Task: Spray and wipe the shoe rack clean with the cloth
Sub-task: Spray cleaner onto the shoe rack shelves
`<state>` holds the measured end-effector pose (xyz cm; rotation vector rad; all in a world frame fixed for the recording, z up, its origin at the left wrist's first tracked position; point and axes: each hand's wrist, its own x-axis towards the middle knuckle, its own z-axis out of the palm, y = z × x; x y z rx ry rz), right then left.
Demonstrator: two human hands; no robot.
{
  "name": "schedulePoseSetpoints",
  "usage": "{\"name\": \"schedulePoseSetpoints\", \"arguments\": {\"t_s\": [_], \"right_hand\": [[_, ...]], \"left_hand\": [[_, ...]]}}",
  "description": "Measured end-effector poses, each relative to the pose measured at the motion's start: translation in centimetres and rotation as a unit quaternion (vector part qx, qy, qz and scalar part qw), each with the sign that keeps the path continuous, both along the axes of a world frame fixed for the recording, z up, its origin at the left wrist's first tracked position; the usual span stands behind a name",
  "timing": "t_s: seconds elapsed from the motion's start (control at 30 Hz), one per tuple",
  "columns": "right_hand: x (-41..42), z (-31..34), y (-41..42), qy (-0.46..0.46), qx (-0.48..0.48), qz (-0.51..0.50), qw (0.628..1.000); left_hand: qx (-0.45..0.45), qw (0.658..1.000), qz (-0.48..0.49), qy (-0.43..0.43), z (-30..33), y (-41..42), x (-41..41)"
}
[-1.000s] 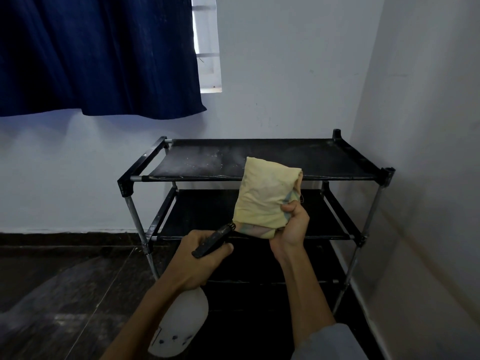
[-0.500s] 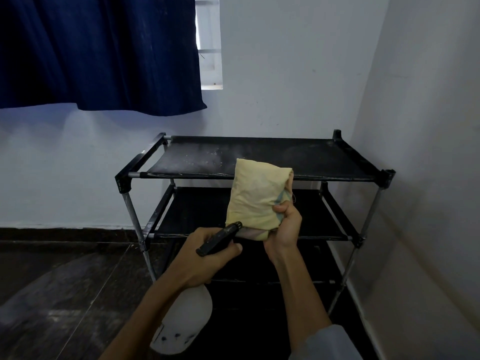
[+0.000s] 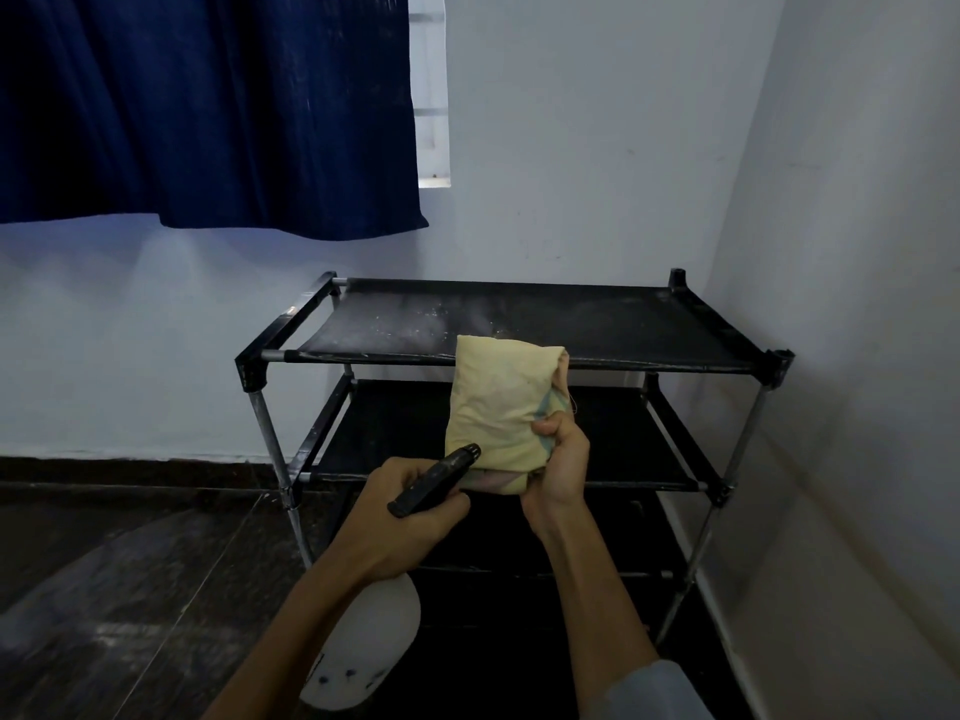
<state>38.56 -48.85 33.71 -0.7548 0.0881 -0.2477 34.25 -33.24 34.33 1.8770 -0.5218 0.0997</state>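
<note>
Since a second ago both hands have slid a bit left across the frame, cloth and bottle with them, and the sprayer tip now sits right up against the cloth.

So my left hand (image 3: 410, 517) is wrapped around the neck of the spray bottle (image 3: 363, 646), fingers curled under the black sprayer head (image 3: 436, 480), white body hanging down toward the bottom centre of the frame. The nozzle points up and right, at the lower edge of the cloth (image 3: 501, 402).

My right hand (image 3: 558, 462) is gripping that cloth from below, thumb pinched over the front, so the folded yellowish fabric stands upright just right of centre. Its top edge overlaps the front bar of the shoe rack (image 3: 519, 324).

The rack fills the middle of the frame, tucked into the corner by the right wall. It's black, with metal legs and fabric tiers. The top tier has pale dusty specks on its left half; the lower ones are dark and hard to make out.

Dark floor (image 3: 114, 589) at lower left, and a navy curtain (image 3: 208, 111) across the upper left with a strip of window (image 3: 431, 90) showing beside it.
</note>
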Motion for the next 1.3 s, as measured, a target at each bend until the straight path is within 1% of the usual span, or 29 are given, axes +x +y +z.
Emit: {"name": "schedulePoseSetpoints", "arguments": {"t_s": [0.07, 0.2, 0.4, 0.53, 0.77, 0.93, 1.17, 1.3], "right_hand": [[0.0, 0.0, 0.1, -0.001, -0.01, 0.006, 1.0], [0.0, 0.1, 0.2, 0.012, -0.023, 0.011, 1.0], [-0.2, 0.3, 0.6, 0.044, -0.011, 0.024, 0.999], [-0.3, 0.2, 0.8, 0.036, 0.031, 0.077, 0.996], [-1.1, 1.0, 2.5, -0.002, 0.099, 0.17, 0.98], [-1.4, 0.9, 3.5, -0.024, 0.116, 0.23, 0.966], [-1.0, 0.3, 5.2, -0.038, 0.093, 0.247, 0.964], [-0.5, -0.2, 6.6, -0.018, 0.058, 0.245, 0.968]], "left_hand": [[-0.001, 1.0, -0.014, 0.007, 0.2, 0.1, 0.0], [-0.032, 0.999, -0.02, 0.01, 0.9, 0.4, -0.2], [-0.041, 0.998, 0.031, -0.021, 1.1, 0.4, -0.3], [-0.095, 0.993, 0.066, -0.025, 2.2, 1.2, -0.4], [-0.099, 0.993, 0.067, -0.019, 2.9, 1.4, -1.2], [-0.109, 0.991, 0.082, -0.014, 3.0, 2.4, -1.2], [-0.133, 0.985, 0.105, -0.012, 2.7, 4.0, -1.3], [-0.149, 0.98, 0.13, -0.029, 2.5, 5.1, -0.9]]}}
